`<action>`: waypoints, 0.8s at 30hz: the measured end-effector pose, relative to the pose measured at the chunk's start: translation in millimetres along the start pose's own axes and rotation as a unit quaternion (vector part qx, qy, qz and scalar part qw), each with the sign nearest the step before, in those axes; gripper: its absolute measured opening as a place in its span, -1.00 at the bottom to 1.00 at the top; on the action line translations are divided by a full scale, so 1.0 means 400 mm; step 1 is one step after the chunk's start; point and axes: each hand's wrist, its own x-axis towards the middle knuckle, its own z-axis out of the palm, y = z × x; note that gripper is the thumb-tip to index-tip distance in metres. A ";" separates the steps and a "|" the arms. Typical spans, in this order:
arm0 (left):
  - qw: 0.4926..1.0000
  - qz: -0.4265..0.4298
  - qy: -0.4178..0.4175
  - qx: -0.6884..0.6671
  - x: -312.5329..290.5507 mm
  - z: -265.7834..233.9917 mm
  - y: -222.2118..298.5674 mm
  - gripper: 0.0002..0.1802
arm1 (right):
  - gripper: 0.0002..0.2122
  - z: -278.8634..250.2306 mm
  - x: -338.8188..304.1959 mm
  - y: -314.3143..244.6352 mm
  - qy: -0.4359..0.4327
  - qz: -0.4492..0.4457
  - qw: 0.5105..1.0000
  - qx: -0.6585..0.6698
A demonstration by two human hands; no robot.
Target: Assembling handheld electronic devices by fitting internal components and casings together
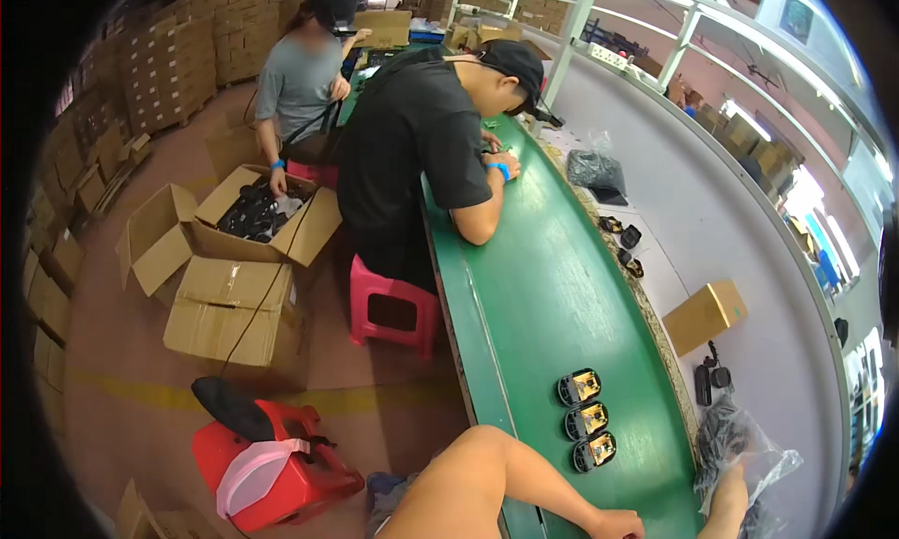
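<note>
My left arm bends in from the lower edge, and my left hand rests low over the green bench. Its fingers are curled, partly cut off by the picture's edge; what they hold, if anything, is hidden. Over at the bench's right side, my right hand reaches into a clear plastic bag of dark parts. The bag hides its fingertips. Ahead of my left hand, several black oval housings with yellow insides sit in a row, touching or nearly so.
A co-worker in black leans over the bench ahead; another person in grey reaches into an open carton. A brown box and black parts lie along the right ledge. A red stool stands at left.
</note>
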 end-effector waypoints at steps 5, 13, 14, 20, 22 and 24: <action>1.000 -0.010 -0.003 -0.007 0.003 -0.015 -0.002 -0.83 | -0.77 -0.007 0.023 -0.006 0.006 0.031 0.997 0.069; 0.998 -0.053 -0.037 -0.016 0.006 -0.027 0.001 -0.78 | -0.77 -0.043 0.093 0.012 -0.024 0.090 0.946 0.310; 0.998 -0.049 -0.044 -0.017 0.004 -0.025 0.011 -0.78 | -0.77 -0.080 0.108 -0.002 -0.037 0.097 0.924 0.369; 0.997 -0.055 -0.043 -0.018 0.005 -0.022 -0.013 -0.75 | -0.86 -0.187 0.057 -0.011 -0.296 0.216 0.768 0.525; 0.996 -0.047 -0.081 -0.012 0.011 -0.022 0.011 -0.79 | -0.87 -0.291 0.025 -0.043 -0.244 0.171 0.790 0.537; 0.998 -0.021 0.009 -0.060 0.011 -0.017 -0.011 -0.89 | -0.82 -0.268 -0.063 -0.060 -0.280 0.226 0.765 0.533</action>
